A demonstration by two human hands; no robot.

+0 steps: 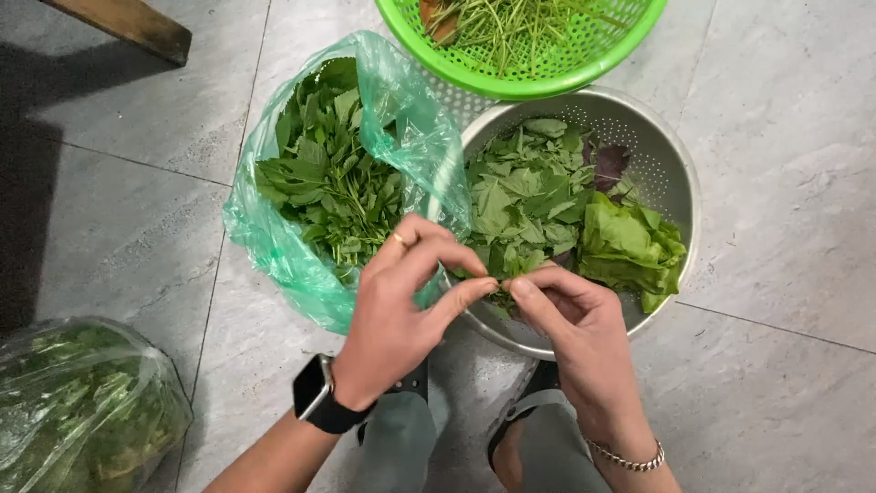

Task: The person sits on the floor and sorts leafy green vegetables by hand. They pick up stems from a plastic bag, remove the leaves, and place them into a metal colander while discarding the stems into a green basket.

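Head view: both hands met over the near rim of the steel colander (680, 173), which sat on the tiled floor (785, 110). The left hand (397, 306) and right hand (570, 315) had their thumb and forefinger tips pinched shut on a small herb sprig (500, 267), fingertip almost touching fingertip. The sprig lay directly between the two pinches, so neither hand was nearer; most of it was hidden by the fingers (470, 292), and only a few leaves showed above them. As far as could be told, its long axis ran away from the person, leafy end pointing up toward the heap of picked leaves (534, 196) in the colander, stem end buried in the pinch. The exact tilt could not be made out.

Just left of the left hand, touching the colander's side, stood an open green bag (274, 237) full of uncleaned herbs (324, 178). Beyond the colander, a green plastic basket (547, 78) held bare stems (511, 27). A second clear bag (82, 402) of greens lay well apart at the lower left. A watch (315, 393) sat on the left wrist, a chain bracelet (630, 456) on the right.
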